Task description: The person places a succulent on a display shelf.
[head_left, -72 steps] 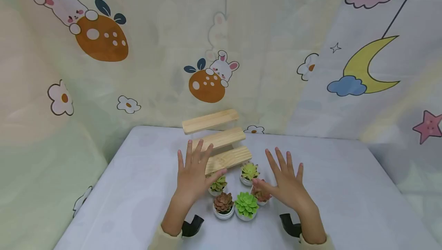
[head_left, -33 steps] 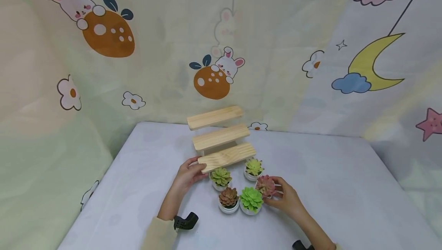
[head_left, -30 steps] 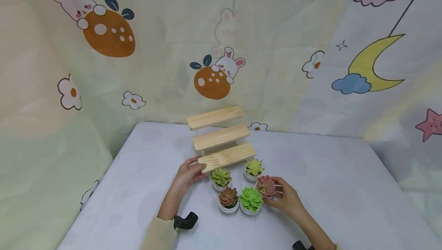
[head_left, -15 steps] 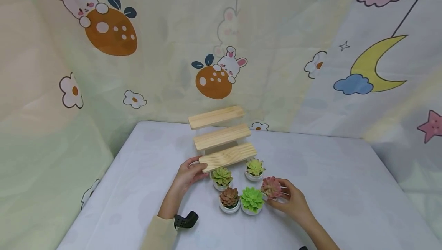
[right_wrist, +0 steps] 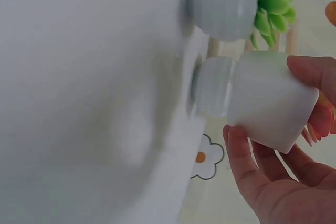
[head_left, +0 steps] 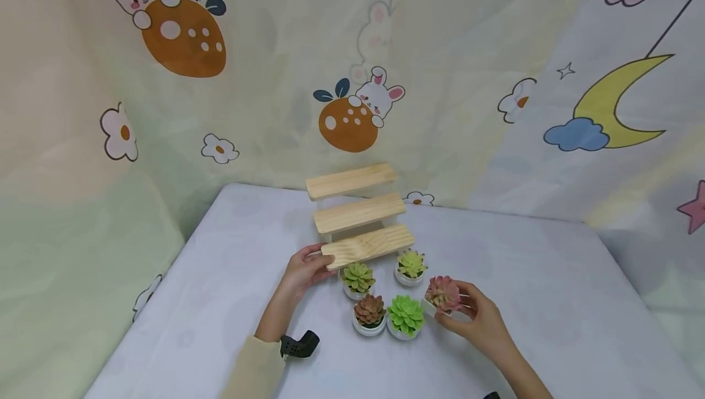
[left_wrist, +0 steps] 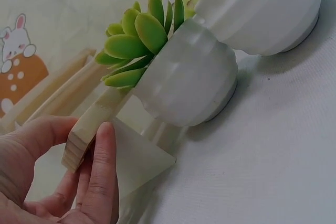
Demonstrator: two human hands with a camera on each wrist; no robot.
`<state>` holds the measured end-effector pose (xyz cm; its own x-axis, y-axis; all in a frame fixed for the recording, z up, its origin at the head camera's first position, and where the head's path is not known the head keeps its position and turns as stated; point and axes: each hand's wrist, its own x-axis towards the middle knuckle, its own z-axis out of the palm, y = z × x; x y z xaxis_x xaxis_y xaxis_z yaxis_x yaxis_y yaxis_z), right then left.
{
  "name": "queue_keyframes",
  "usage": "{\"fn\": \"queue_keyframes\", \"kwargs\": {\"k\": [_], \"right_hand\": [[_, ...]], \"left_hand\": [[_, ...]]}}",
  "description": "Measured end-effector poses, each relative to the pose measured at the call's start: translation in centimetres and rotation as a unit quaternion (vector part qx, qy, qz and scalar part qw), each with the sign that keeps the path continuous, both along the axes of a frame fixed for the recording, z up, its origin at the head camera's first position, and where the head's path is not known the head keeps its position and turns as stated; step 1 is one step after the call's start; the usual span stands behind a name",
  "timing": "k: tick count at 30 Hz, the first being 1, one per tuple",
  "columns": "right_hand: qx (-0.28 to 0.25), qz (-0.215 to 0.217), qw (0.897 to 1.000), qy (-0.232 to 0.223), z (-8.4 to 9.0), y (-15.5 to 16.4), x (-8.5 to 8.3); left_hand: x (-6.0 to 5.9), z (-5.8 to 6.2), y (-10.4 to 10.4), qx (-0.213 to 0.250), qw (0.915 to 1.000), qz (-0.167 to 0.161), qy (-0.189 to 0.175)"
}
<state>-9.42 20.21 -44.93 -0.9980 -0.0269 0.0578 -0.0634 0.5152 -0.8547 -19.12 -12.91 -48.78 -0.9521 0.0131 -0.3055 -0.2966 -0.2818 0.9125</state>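
Hands: left (head_left: 305, 268) grips wooden shelf (head_left: 368, 245) end; right (head_left: 478, 320) pinches pink succulent pot (head_left: 442, 294), lifted.

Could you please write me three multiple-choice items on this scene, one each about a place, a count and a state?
1. Where does the left hand hold the wooden stand?
A. The top step
B. The left end of the lowest step
C. The right end of the middle step

2. How many potted succulents are in view?
A. Three
B. Five
C. Seven

3. What is the state of the pink succulent?
A. Standing on the top step
C. Lying tipped over, untouched
B. Held in the grip of the right hand, off the white table

Answers:
1 B, the fingers wrap that board's left end.
2 B, four pots stand on the table and one is in the hand.
3 B, the right wrist view shows fingers and thumb around its white pot, clear of the table.
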Motion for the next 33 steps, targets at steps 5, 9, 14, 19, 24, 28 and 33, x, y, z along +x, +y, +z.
{"fn": "queue_keyframes", "kwargs": {"k": [5, 9, 14, 19, 24, 28, 33], "right_hand": [[0.004, 0.011, 0.999, 0.030, 1.4, -0.2, -0.7], [-0.014, 0.029, 0.997, 0.072, 2.5, -0.7, -1.6], [-0.012, 0.045, 0.995, 0.089, 3.6, -1.5, -2.4], [-0.019, 0.062, 0.991, 0.116, 4.6, -2.6, -3.6], [-0.020, 0.069, 0.991, 0.114, 5.4, -3.6, -4.5], [-0.023, 0.068, 0.991, 0.117, 5.9, -4.4, -5.3], [-0.035, 0.072, 0.988, 0.129, 6.7, -5.3, -6.7]], "left_hand": [[0.0, 0.4, 0.1, 0.004, 0.9999, 0.009, -0.003], [0.1, 0.6, 0.1, 0.004, 0.9998, 0.018, 0.005], [0.7, 0.5, 0.3, -0.003, 0.9999, 0.015, -0.006], [1.1, 0.5, 0.2, -0.009, 0.9998, 0.016, 0.009], [1.6, 0.3, 0.3, -0.019, 0.9996, 0.011, 0.019], [1.7, 0.3, 0.4, -0.025, 0.9993, 0.007, 0.026], [1.6, 0.6, 0.3, -0.033, 0.9989, 0.006, 0.034]]}}
